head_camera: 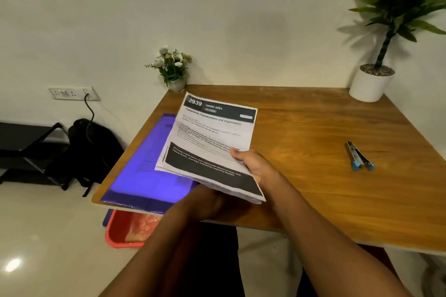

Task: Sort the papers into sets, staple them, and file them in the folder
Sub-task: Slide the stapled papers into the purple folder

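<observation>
The stack of papers point(212, 142) is held above the tabletop point(313, 128) at the centre of the frame, its long axis running up-frame away from me. My right hand point(255, 166) pinches its right edge, thumb on top. My left hand point(210, 202) is under the near edge; I cannot tell its grip. The stapler point(359, 157) lies well off to the right, nearer my right hand, and the purple folder point(144, 171) lies just left of the stack.

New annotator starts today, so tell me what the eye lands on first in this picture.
First the stack of printed papers, held above the wooden table, with the right hand gripping its right edge and the left hand beneath it. Next the bright purple folder, lying flat under them at the table's left edge. A blue-tipped stapler lies apart on the right.
</observation>
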Tool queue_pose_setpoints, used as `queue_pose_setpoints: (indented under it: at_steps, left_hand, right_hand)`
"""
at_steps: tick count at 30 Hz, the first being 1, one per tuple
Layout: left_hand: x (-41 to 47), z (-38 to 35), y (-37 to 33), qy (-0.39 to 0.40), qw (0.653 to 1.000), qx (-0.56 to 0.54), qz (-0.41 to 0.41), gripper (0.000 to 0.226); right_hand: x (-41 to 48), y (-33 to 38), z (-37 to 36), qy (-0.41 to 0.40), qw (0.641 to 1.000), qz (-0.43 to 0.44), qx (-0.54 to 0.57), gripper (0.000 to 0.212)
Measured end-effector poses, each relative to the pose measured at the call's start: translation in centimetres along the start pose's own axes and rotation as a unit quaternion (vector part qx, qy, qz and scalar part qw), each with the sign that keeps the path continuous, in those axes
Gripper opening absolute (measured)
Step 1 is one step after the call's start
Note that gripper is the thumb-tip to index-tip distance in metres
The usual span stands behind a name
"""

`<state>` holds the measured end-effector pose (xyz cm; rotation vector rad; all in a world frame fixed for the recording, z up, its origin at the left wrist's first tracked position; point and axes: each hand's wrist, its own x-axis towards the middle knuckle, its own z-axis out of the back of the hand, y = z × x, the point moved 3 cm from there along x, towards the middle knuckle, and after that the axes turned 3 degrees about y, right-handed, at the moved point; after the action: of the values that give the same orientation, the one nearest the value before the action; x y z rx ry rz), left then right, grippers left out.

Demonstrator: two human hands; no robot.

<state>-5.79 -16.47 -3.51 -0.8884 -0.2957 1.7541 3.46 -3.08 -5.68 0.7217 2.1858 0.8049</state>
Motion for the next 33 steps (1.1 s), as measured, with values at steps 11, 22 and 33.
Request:
queue_pose_setpoints:
  at_steps: [11,22,33]
  left_hand:
    - [0.0,5.3,3.9,-0.198,0.966,0.147,0.081,0.05]
    - [1.0,7.2,3.6,-0.214,0.971,0.101,0.03,0.012]
    - [2.0,10.4,3.6,-0.316,0.944,0.09,0.041,0.018]
  right_hand:
    - [0.4,2.2,3.7,-0.035,0.998,-0.012,-0.053,0.027]
    - [-0.2,3.0,5.0,-0.065,0.992,-0.007,-0.105,0.026]
    - [-1.3,3.5,5.2,-0.059,0.979,-0.002,-0.197,0.024]
